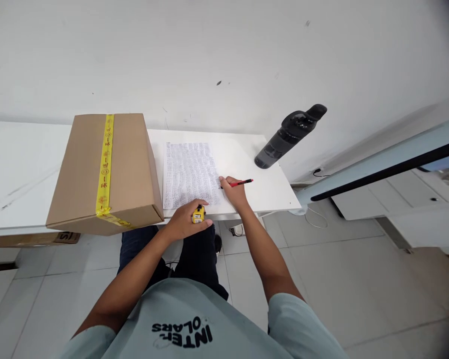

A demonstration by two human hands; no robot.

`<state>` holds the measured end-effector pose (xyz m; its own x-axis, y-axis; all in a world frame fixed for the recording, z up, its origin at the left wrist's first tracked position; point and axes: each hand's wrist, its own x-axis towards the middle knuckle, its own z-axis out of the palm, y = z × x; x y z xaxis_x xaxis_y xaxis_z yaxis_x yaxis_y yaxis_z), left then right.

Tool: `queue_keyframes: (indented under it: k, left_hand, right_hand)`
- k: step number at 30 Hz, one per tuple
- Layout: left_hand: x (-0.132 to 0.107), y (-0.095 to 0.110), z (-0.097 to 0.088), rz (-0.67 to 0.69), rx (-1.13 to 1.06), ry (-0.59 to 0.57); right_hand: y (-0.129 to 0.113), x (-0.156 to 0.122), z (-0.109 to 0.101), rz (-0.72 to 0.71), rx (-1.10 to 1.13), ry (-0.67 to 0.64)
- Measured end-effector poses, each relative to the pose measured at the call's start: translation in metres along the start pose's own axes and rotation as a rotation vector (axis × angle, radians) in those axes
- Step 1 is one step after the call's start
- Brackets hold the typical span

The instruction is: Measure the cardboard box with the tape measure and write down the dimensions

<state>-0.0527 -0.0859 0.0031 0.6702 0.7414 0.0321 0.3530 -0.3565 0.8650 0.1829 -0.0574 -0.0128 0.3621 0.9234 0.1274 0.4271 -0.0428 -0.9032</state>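
Observation:
My left hand (187, 219) is closed around a small yellow tape measure (198, 214) at the front edge of the white table (243, 149). A red pen (240, 183) with a black end is gripped in my right hand (234, 193), which rests by the right edge of a sheet of paper (190, 172). Dense rows of small dark marks cover the sheet. The pen's tip is mostly hidden by my fingers, so I cannot tell whether it touches the paper.
Left of the paper stands a closed cardboard box (130, 164) with yellow printed tape (105, 164). A dark bottle (284, 139) stands near the table's right end. Behind the table rises a white wall (209, 60). Another cardboard box (33, 240) lies below the table at left.

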Motion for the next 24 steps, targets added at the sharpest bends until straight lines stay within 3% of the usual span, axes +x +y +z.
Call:
queue_keyframes:
  k: [24]
  left_hand:
    - [0.0019,-0.0012,0.0030,-0.008,0.029,-0.004]
  right_hand:
    - [-0.0029,0.0014,-0.0026,0.015,0.046,-0.017]
